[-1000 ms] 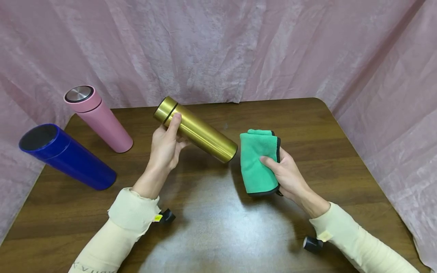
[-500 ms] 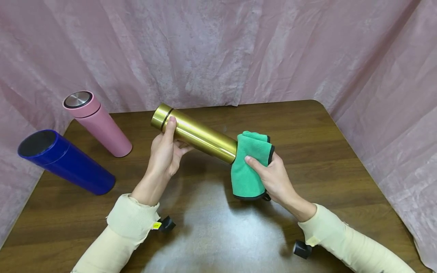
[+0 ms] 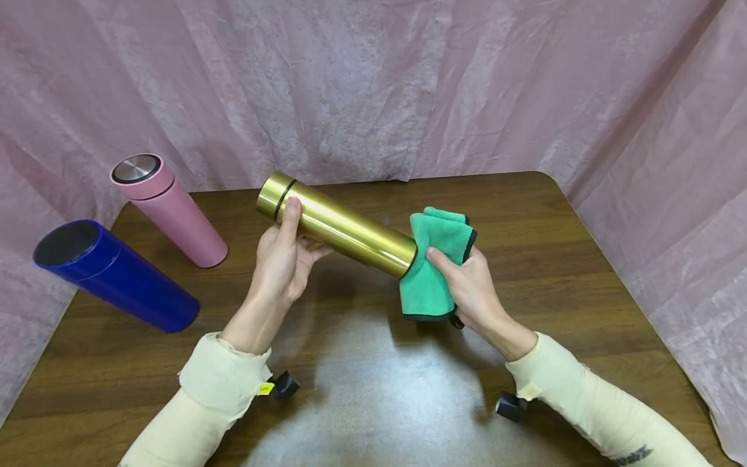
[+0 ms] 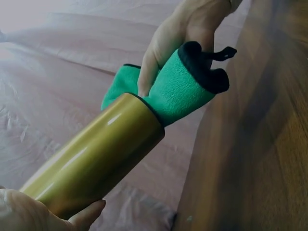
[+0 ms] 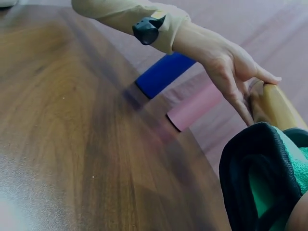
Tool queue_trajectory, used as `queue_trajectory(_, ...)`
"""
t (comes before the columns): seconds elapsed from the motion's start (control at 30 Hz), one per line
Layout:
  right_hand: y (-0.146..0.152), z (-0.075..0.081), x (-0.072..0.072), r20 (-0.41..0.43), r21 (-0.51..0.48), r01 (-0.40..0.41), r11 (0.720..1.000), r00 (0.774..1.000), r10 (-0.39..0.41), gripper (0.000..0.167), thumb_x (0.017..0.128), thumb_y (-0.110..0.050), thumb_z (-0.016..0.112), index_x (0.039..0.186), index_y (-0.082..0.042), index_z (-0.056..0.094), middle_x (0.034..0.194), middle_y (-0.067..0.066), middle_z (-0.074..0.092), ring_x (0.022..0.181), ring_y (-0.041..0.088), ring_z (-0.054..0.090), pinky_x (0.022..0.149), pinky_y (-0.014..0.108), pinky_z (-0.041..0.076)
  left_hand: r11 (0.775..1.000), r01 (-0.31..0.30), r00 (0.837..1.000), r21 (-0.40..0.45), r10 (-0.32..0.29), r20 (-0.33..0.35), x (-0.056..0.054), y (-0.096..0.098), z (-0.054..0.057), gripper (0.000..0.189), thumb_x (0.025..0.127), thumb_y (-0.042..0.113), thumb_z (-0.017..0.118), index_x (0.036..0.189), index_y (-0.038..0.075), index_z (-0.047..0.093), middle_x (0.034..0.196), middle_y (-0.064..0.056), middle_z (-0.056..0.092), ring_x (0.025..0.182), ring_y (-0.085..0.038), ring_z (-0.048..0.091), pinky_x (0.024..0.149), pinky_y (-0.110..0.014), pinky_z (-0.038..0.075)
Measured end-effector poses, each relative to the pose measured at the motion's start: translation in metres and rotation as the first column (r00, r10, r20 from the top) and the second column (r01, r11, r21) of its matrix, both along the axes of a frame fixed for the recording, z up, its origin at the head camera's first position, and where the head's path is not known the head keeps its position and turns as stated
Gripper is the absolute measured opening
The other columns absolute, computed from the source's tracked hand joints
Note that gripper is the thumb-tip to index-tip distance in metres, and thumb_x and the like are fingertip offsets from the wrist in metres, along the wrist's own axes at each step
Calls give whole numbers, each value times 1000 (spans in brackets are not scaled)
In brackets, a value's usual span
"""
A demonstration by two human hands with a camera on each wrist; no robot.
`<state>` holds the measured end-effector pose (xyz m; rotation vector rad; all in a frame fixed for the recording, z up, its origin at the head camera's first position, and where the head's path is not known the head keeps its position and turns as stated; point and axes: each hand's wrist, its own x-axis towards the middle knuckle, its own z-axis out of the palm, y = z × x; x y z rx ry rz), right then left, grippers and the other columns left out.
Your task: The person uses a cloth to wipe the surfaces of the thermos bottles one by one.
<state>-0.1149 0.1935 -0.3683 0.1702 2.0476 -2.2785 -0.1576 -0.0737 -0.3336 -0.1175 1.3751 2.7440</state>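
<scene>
As the gold flask [image 3: 344,230] is held aslant above the table [image 3: 554,285], its cap [image 3: 270,196] is pointed to ten o'clock and its base [image 3: 405,261] to four. By the left hand [image 3: 280,259] it is gripped just below the cap seam, thumb laid over the top, fingers beneath. And there, at four o'clock, the base is met by the green cloth [image 3: 428,288], clamped in the right hand [image 3: 474,288] with the thumb across its face! Soft and light, the cloth should be easily bunched; a pinch through its middle seems right. Stiff, smooth and likely slippery, the flask looks hard to harm, though its weight cannot be judged; nearer mid-body it would probably be better balanced. Over at nine o'clock the pink flask [image 3: 181,224] is seen upright, the blue flask [image 3: 131,285] towards eight.
</scene>
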Motion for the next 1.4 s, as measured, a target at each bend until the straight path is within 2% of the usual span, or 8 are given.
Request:
queue_trajectory(0.2, -4, -3, -4, 78, -52, -10, 999, 997, 14, 44, 104, -21, 64, 141, -4, 46, 120, 15, 63, 97, 25, 72, 80, 47, 62, 998, -16, 999, 65, 14, 40, 0, 1, -2, 40, 105, 41, 55, 125, 7, 52, 114, -10, 59, 106, -27, 64, 110, -63, 40)
queue_trajectory(0.37, -9, -9, 0, 127, -52, 5, 999, 992, 2, 43, 105, -21, 64, 140, -3, 46, 119, 15, 65, 96, 24, 73, 81, 44, 62, 994, -43, 997, 100, 36, 64, -1, 3, -3, 39, 104, 41, 56, 124, 8, 53, 118, -10, 57, 112, -29, 61, 111, -63, 38)
queue_trajectory(0.67, -20, -12, 17, 169, -104, -28, 994, 985, 46, 34, 106, -17, 60, 134, 0, 48, 110, 13, 70, 93, 24, 74, 81, 43, 62, 984, -96, 992, 152, 82, 95, -4, 8, -3, 37, 105, 39, 55, 122, 7, 53, 118, -11, 55, 118, -31, 58, 113, -63, 36)
queue_trajectory(0.93, -28, -8, 37, 226, -133, -35, 991, 972, 65, 39, 105, -16, 61, 137, 1, 47, 117, 15, 69, 98, 24, 73, 84, 44, 61, 979, -121, 990, 161, 107, 94, -5, 9, -4, 35, 106, 38, 55, 121, 6, 51, 118, -11, 53, 117, -29, 57, 112, -62, 37)
queue_trajectory(1.23, -31, -1, 48, 213, -147, -12, 989, 976, 43, 40, 104, -16, 63, 138, -2, 47, 122, 18, 67, 102, 29, 72, 86, 48, 60, 973, -131, 987, 189, 109, 121, -8, 8, -6, 35, 105, 37, 55, 122, 6, 51, 120, -10, 53, 121, -29, 55, 114, -63, 33)
queue_trajectory(1.4, -31, 3, 50, 163, -156, -6, 988, 986, 32, 41, 103, -14, 64, 139, -4, 47, 123, 18, 66, 102, 30, 72, 86, 49, 60, 974, -131, 986, 183, 109, 125, -10, 7, -7, 38, 105, 38, 55, 124, 6, 51, 122, -11, 54, 124, -30, 54, 114, -63, 33)
